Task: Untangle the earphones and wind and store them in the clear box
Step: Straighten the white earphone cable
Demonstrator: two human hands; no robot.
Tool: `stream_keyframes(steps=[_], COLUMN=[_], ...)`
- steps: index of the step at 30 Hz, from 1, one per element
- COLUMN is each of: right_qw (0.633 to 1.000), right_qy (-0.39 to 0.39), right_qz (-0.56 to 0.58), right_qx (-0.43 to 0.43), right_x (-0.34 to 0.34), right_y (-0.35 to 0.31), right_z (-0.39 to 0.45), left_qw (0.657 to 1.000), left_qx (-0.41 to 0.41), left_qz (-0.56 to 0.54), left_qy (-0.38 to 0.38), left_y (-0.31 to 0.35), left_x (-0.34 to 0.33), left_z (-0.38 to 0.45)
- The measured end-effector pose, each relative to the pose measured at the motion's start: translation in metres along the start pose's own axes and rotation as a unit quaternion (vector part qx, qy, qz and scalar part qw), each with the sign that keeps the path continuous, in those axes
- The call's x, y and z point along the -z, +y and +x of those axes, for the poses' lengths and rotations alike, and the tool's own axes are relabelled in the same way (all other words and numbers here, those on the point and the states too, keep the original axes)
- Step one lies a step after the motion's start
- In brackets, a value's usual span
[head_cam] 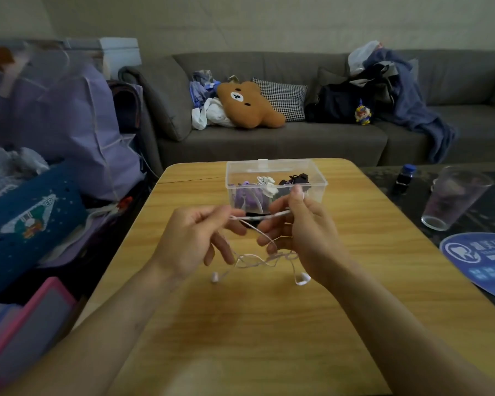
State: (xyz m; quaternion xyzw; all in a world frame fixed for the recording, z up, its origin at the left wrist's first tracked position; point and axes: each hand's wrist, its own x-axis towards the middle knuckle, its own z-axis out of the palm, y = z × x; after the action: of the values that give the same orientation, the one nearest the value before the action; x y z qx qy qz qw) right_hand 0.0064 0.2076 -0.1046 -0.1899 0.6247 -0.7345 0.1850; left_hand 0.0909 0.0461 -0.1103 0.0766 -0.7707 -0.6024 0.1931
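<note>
Above the table (240, 338), her left hand (189, 241) and right hand (300, 235) pinch the white earphones (257, 257) (loops dangling); pulling hard might tighten the knot.

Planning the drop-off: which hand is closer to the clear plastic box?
Right. The right hand overlaps the clear plastic box's front edge; the left hand holds the white earphone cord lower left.

White earphones (257, 257) dangle tangled — clear box (316, 192) behind holds wound pairs.
</note>
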Motion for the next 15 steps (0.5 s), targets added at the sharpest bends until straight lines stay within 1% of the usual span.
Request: stream_keyframes(steps=[2, 3, 4, 5, 6, 9, 10, 11, 12, 15], right_qw=[1.0, 0.999, 0.999, 0.998, 0.998, 0.995, 0.994, 0.992, 0.991, 0.989], right_qy=[0.025, 0.035, 0.041, 0.039, 0.033, 0.0, -0.008, -0.012, -0.014, -0.006], right_qz=[-0.003, 0.002, 0.014, 0.028, 0.042, 0.083, 0.097, 0.109, 0.115, 0.121], right_qx=[-0.003, -0.009, -0.018, -0.026, -0.032, -0.051, -0.056, -0.059, -0.062, -0.08], right_x=[0.004, 0.007, 0.009, 0.011, 0.012, 0.008, 0.006, 0.006, 0.007, 0.01], right_y=[-0.001, -0.002, -0.003, -0.004, -0.004, -0.003, -0.003, -0.003, -0.003, -0.003], right_z=[0.002, 0.003, 0.004, 0.005, 0.006, 0.008, 0.008, 0.008, 0.009, 0.01], left_qw=[0.996, 0.993, 0.992, 0.994, 0.997, 0.999, 0.996, 0.993, 0.992, 0.992], left_qx=[0.026, 0.033, 0.034, 0.027, 0.013, -0.01, -0.015, -0.025, -0.036, -0.064], left_qz=[-0.033, -0.038, -0.037, -0.033, -0.024, 0.03, 0.055, 0.079, 0.096, 0.109], left_qy=[0.078, 0.105, 0.113, 0.104, 0.077, -0.043, -0.072, -0.081, -0.073, -0.01], left_y=[0.0, 0.0, 0.0, 0.001, 0.002, 0.005, 0.004, 0.003, 0.004, 0.004], left_x=[0.007, 0.012, 0.017, 0.02, 0.021, 0.008, 0.003, -0.002, -0.004, -0.001], left_z=[0.004, 0.005, 0.006, 0.006, 0.005, -0.003, -0.005, -0.006, -0.007, -0.004])
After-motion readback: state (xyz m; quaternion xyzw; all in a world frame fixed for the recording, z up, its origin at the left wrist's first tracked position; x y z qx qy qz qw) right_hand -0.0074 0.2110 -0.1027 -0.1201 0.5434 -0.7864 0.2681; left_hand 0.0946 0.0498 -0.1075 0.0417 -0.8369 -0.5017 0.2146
